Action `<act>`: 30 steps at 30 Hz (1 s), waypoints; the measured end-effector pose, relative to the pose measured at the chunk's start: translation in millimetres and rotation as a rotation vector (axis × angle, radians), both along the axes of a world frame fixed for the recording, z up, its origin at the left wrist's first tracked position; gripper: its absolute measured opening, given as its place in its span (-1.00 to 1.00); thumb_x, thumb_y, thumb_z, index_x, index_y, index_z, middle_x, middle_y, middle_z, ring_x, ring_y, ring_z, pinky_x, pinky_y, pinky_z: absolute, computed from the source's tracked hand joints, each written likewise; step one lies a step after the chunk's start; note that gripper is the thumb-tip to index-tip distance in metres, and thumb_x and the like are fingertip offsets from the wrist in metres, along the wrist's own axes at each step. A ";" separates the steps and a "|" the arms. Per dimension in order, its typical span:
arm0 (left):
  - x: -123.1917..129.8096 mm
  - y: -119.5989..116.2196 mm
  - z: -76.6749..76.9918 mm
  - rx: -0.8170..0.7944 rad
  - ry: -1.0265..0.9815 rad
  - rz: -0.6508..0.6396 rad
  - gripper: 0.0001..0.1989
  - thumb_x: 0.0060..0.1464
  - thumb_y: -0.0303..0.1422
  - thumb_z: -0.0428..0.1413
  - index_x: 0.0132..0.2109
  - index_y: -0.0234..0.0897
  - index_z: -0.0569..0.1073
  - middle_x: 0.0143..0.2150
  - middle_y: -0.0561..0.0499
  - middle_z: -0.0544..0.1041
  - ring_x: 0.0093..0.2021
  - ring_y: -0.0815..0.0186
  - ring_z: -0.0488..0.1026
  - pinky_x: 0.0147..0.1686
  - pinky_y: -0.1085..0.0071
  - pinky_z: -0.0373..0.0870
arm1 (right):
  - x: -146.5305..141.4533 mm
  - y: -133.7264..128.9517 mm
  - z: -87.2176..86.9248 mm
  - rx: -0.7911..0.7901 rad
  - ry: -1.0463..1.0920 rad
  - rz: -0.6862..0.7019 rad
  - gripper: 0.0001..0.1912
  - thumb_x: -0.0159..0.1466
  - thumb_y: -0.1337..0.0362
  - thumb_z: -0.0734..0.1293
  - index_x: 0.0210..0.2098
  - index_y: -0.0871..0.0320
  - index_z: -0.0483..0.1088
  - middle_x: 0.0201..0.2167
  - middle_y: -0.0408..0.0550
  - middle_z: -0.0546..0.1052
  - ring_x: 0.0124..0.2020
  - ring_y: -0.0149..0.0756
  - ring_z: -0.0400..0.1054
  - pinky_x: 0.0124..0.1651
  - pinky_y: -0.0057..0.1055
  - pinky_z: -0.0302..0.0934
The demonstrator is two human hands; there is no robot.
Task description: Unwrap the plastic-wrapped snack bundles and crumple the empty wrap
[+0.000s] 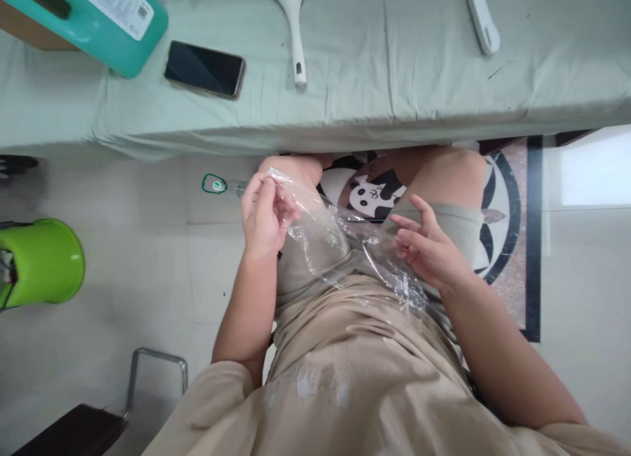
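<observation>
A clear plastic bag (323,236) stretches across my lap, thin and crinkled, with its lower right part bunched and shiny. My left hand (266,213) pinches the upper left corner of it between thumb and fingers. On the other side, my right hand (428,246) hovers by the bag's right edge with its fingers spread. It does not appear to grip the film. Below the bag are my grey shorts (310,265) and beige shirt (355,351).
On the green-covered table (345,81) ahead lie a phone (205,69), a white slotted spoon (296,35), a white handle (482,19) and a teal jug (133,42). A green bin (54,262) and a dark stool (73,433) stand left. A panda mat (507,246) lies underfoot.
</observation>
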State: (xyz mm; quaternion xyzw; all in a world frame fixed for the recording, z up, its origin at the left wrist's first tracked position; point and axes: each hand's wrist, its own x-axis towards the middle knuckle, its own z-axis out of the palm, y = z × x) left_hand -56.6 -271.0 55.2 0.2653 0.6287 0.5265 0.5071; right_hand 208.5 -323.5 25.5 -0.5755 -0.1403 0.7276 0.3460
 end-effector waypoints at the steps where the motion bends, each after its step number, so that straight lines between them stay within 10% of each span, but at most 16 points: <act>1: 0.6 0.2 -0.8 0.005 0.000 0.003 -0.71 0.21 -0.11 0.19 -0.30 -0.15 0.30 -0.61 0.18 0.37 -0.70 0.47 0.31 -0.75 0.48 -0.13 | 2.7 -3.9 1.1 -0.015 -0.012 -0.012 0.01 0.01 0.20 0.60 0.34 -0.33 0.10 0.04 -0.16 0.48 -0.42 -0.51 0.40 -0.46 -0.53 0.28; 8: 11.2 -1.5 -10.0 0.054 0.011 -0.018 -0.51 0.08 0.17 0.22 -0.23 -0.11 0.31 -0.57 0.20 0.38 -0.66 0.46 0.36 -0.70 0.48 -0.04 | 18.9 -33.3 10.2 -0.150 0.078 0.126 -0.03 0.16 -0.03 0.52 0.44 -0.17 0.03 -0.18 -0.06 0.65 -0.42 -0.31 0.54 -0.50 -0.49 0.24; 14: 13.1 -6.0 -4.5 0.059 -0.025 -0.077 -0.51 0.03 0.16 0.26 -0.23 -0.11 0.32 -0.61 0.19 0.41 -0.70 0.43 0.37 -0.74 0.48 -0.06 | 21.9 -31.3 3.8 0.006 0.208 0.191 -0.39 0.15 -0.06 0.53 0.12 -0.06 0.40 -0.31 -0.10 0.67 -0.43 -0.31 0.54 -0.35 -0.40 0.35; 19: 5.0 -10.6 5.0 0.086 -0.148 -0.167 -0.50 0.04 0.14 0.27 -0.27 -0.10 0.26 -0.53 0.18 0.57 -0.83 0.49 0.19 -0.83 0.48 -0.15 | 13.4 -24.2 -4.5 -0.087 0.458 0.484 0.01 0.18 -0.35 0.37 0.46 -0.17 0.00 -0.13 0.05 0.70 -0.25 -0.12 0.65 -0.22 -0.24 0.42; 25: -1.6 -14.9 14.4 0.036 -0.337 -0.312 -0.61 0.21 0.12 0.11 -0.26 -0.09 0.36 -0.29 0.14 0.69 -0.86 0.55 0.03 -0.90 0.46 -0.20 | -7.8 -21.9 -9.7 0.036 0.454 0.272 -0.34 0.05 -0.23 0.53 0.07 -0.12 0.49 0.20 -0.02 0.55 -0.01 -0.12 0.60 -0.01 -0.13 0.49; 30: -2.2 -11.6 20.2 0.018 -0.163 -0.174 -0.60 0.09 0.03 0.28 -0.27 -0.12 0.31 -0.39 0.11 0.65 -0.78 0.48 0.29 -0.84 0.51 -0.18 | 2.7 -20.5 -7.0 0.292 0.073 -0.033 -0.63 0.10 -0.09 0.56 -0.18 -0.09 0.57 -0.04 -0.10 0.63 -0.27 -0.27 0.56 -0.03 -0.17 0.51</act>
